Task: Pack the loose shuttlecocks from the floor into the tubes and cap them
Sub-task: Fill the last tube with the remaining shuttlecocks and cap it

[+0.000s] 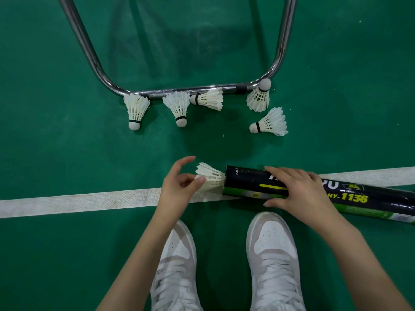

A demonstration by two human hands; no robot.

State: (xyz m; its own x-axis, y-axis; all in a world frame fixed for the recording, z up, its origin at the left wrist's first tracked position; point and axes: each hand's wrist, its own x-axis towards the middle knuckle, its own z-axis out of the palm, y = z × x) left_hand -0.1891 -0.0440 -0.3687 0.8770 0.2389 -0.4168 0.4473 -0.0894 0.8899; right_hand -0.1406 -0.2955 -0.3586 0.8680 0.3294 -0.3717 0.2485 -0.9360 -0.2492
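A black and green shuttlecock tube (359,199) lies on the green floor across the white line, its open mouth facing left. My right hand (296,187) grips the tube near that mouth. A white shuttlecock (210,177) sticks out of the mouth, feathers toward the left. My left hand (179,187) is at the feathers, the thumb tip touching the skirt and the other fingers curled apart above it. Several loose shuttlecocks lie farther away, among them one at the far left (135,108), one beside it (178,107) and one at the right (269,123).
A chrome tube frame (89,52) bends in a U on the floor just behind the loose shuttlecocks. My two white shoes (271,254) stand below the white court line (78,204). Green floor stretches to both sides.
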